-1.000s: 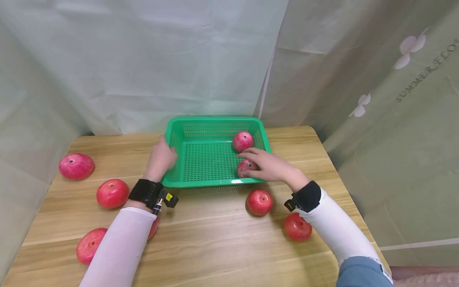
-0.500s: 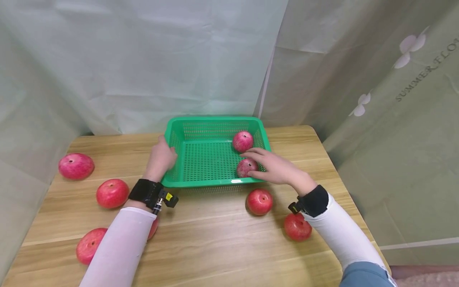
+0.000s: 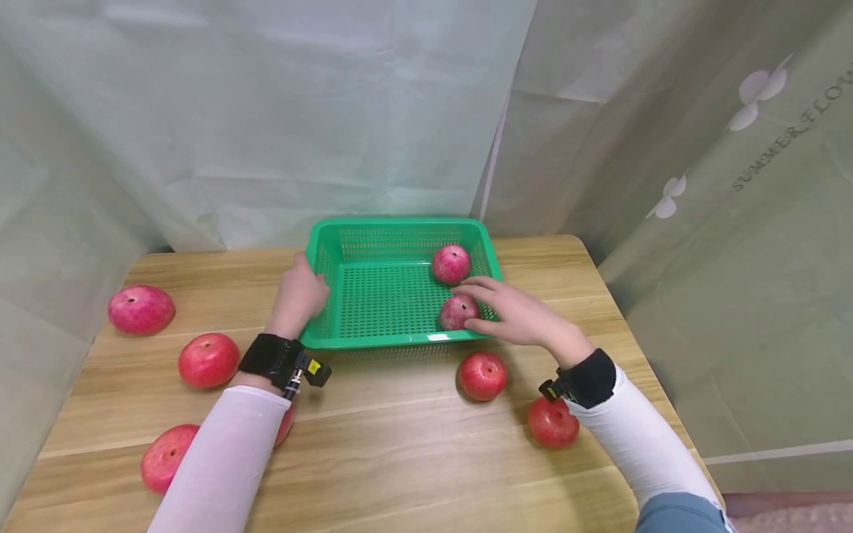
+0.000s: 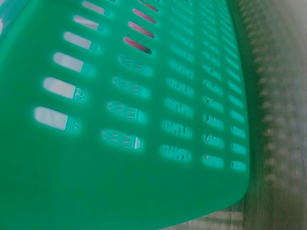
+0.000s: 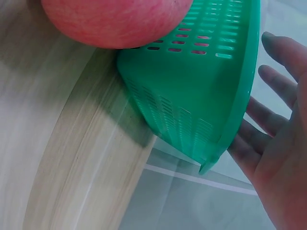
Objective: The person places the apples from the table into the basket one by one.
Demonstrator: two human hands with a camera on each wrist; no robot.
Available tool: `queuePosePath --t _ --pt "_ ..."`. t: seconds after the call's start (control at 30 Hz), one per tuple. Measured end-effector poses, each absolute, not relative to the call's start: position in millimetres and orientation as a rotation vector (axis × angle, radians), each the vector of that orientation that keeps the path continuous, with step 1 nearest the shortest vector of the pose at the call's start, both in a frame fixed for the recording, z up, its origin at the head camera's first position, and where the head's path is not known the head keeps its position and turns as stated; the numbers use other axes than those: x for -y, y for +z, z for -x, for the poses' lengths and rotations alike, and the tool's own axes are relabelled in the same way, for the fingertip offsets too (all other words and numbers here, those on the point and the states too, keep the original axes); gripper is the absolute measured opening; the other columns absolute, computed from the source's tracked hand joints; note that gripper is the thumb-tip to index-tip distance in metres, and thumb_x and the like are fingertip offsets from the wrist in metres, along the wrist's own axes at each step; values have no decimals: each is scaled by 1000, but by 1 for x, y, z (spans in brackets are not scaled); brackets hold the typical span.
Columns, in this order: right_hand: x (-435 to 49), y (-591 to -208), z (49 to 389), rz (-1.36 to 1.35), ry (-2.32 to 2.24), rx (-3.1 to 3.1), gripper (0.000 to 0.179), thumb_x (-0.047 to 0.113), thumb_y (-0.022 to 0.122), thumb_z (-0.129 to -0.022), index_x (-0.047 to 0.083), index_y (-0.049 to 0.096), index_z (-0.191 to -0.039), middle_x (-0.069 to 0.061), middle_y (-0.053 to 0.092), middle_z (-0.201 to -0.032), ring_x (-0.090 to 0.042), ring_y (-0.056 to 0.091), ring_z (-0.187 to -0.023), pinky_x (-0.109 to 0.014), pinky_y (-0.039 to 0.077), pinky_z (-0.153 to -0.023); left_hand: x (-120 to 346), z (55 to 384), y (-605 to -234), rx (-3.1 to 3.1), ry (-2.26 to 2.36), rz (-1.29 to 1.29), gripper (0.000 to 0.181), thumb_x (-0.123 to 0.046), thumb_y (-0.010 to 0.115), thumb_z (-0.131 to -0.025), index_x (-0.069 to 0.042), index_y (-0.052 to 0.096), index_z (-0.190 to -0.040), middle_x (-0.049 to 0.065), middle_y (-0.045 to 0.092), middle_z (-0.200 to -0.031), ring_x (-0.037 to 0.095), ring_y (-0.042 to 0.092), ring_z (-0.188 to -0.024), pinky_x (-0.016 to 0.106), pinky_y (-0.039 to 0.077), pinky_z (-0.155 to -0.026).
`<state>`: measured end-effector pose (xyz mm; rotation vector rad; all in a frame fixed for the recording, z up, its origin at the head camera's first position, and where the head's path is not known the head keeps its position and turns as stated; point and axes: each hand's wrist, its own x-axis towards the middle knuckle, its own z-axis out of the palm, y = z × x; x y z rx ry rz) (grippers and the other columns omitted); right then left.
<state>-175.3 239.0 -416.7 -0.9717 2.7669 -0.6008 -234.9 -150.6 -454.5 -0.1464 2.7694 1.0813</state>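
Observation:
A green plastic basket (image 3: 386,342) with slotted walls stands at the back of the wooden table. My left hand (image 3: 298,295) grips its left rim; the fingertips are hidden, and the left wrist view shows just the basket wall (image 4: 72,177). Inside, at the right end, lie two red apples, a rear apple (image 3: 451,264) and a front apple (image 3: 457,313). Over the basket's front right corner, my right hand (image 3: 516,311) has its fingers spread beside the front apple. Those fingers (image 5: 276,86) look loosely extended in the right wrist view, with nothing seen between them.
In front of the basket sit one apple (image 3: 483,375) and another apple (image 3: 553,423) beneath the right wrist. Several more lie at left, including a far apple (image 3: 141,309) and a middle apple (image 3: 209,360); the left forearm partly covers two. A pale curtain (image 3: 266,111) hangs behind.
My right hand has drawn slightly right and toward me, sliding off the front apple, which stays in place. The left hand keeps its position on the rim.

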Motion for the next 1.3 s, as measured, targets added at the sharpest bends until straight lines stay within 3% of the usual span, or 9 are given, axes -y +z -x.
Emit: queuePosePath --t 0.37,1.3 --pt "-247 -414 167 944 -612 -2789 58 38 74 -102 16 59 -154 -5 53 -155 -28 52 -142 -53 48 -113 148 235 -452 -2772 1068 141 68 -16 39 -112 12 5 -164 47 52 -130 53 64 -104 58 61 -77" --pt "-265 -409 153 903 -647 -2809 59 36 74 -102 18 58 -155 -5 53 -157 -29 49 -145 -55 47 -114 150 234 -452 -2792 1046 118 69 -15 39 -112 13 4 -164 49 50 -133 56 63 -110 63 59 -83"
